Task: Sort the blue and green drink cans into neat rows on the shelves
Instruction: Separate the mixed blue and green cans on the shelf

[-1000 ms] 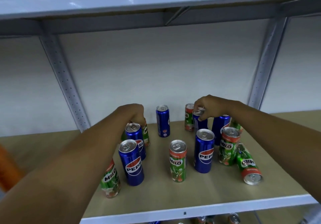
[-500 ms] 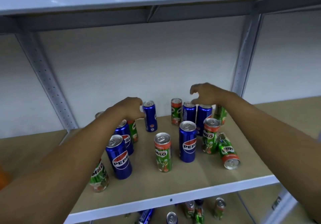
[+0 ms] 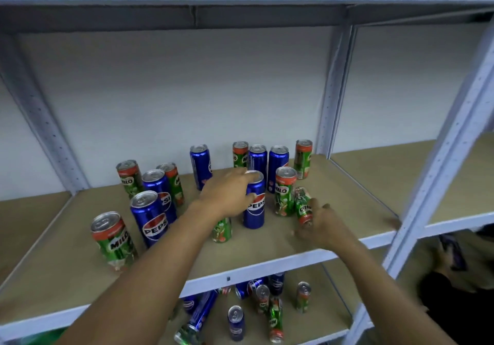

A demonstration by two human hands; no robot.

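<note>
1. A blue Pepsi can point(image 3: 254, 203) at mid-shelf is grasped by the left hand point(image 3: 227, 195); the toppled green Milo can point(image 3: 303, 205) to its right is touched by the right hand point(image 3: 324, 224), whose grip cannot be told.
2. Upright neighbours, notably the green can point(image 3: 284, 191) between them, could be knocked over by a sideways lift.
3. Half a second earlier, both hands were at the far row; they are now drawn nearer on the shelf point(image 3: 267, 248).

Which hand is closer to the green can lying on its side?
The right hand: its fingers reach the tipped green can at its near end. The left hand is further left, around an upright blue can.
</note>
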